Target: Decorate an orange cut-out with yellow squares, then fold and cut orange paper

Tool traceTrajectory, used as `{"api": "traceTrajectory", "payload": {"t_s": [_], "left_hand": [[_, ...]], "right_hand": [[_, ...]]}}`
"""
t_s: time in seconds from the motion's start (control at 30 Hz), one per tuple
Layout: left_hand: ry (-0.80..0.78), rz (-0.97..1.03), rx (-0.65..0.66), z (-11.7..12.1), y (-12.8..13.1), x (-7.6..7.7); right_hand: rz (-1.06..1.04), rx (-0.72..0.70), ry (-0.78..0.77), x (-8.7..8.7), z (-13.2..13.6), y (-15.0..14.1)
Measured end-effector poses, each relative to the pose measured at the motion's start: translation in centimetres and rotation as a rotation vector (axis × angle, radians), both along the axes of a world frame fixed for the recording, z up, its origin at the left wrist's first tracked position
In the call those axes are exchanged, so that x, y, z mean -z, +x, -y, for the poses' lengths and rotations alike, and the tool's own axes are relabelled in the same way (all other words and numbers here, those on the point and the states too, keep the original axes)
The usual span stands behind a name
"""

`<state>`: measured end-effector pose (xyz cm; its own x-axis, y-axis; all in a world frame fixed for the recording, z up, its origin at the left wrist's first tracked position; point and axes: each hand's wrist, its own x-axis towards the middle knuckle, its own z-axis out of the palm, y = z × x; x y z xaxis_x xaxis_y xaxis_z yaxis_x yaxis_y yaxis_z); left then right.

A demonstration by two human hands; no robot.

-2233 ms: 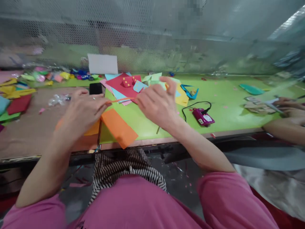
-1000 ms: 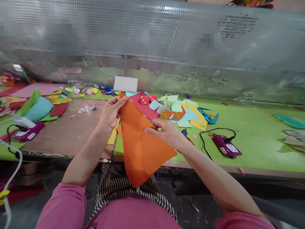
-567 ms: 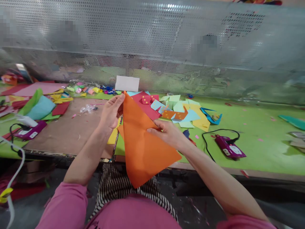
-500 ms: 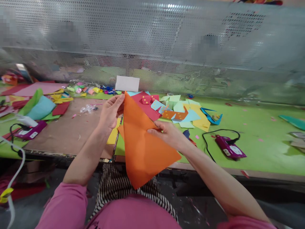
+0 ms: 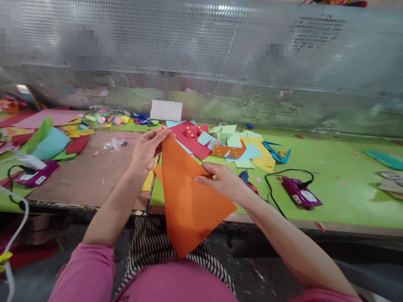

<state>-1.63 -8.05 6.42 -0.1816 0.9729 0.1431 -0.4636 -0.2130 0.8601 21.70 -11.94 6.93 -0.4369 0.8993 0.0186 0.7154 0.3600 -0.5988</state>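
Note:
An orange sheet of paper (image 5: 185, 205) hangs between my hands over the table's front edge, its lower tip above my lap. My left hand (image 5: 146, 153) pinches its top corner between thumb and fingers. Along the upper right edge, my right hand (image 5: 217, 178) grips the sheet, thumb on the near face and fingers mostly behind it. Beyond the sheet lie a red paper (image 5: 197, 144), light blue and green paper pieces, and an orange strip with yellow squares (image 5: 231, 150). Another orange piece (image 5: 158, 174) shows partly behind the sheet's left edge.
Purple power strips lie at right (image 5: 300, 193) and left (image 5: 39, 174), with black cords. A blue-handled tool (image 5: 244, 177) is partly hidden behind my right wrist. A white folded card (image 5: 166, 110) stands before the perforated metal screen (image 5: 195, 54). Coloured papers and small bagged pieces lie at left.
The orange sheet and my left hand's fingertips have dropped slightly. Both hands keep their hold. The whole view has shifted a little.

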Motion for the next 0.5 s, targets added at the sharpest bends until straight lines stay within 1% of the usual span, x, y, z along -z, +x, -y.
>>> {"api": "traceTrajectory", "payload": {"t_s": [0.13,0.2,0.27,0.37,0.4,0.43,0.5], "left_hand": [[0.007,0.02,0.015,-0.2,0.4,0.3],[0.012,0.01,0.01,-0.4,0.4,0.1],[-0.003,0.025,-0.013,-0.9,-0.2,-0.3],[-0.031,0.086,-0.096,-1.5,-1.5,-0.9],[-0.034,0.082,-0.1,-1.5,-1.9,-1.0],[-0.051,0.043,-0.053,-1.4,-2.2,-0.9],[-0.097,-0.084,0.103,-0.7,-2.0,-0.4]], "right_hand": [[-0.003,-0.016,0.013,0.0,0.2,0.2],[-0.02,-0.032,0.013,0.0,0.3,0.1],[-0.025,-0.052,-0.011,0.1,0.5,0.2],[-0.037,-0.059,-0.076,0.3,0.8,0.4],[-0.046,-0.053,-0.092,0.4,0.8,0.5],[-0.057,-0.043,-0.102,0.5,0.8,0.5],[-0.083,-0.025,-0.105,0.5,0.6,0.6]]}}
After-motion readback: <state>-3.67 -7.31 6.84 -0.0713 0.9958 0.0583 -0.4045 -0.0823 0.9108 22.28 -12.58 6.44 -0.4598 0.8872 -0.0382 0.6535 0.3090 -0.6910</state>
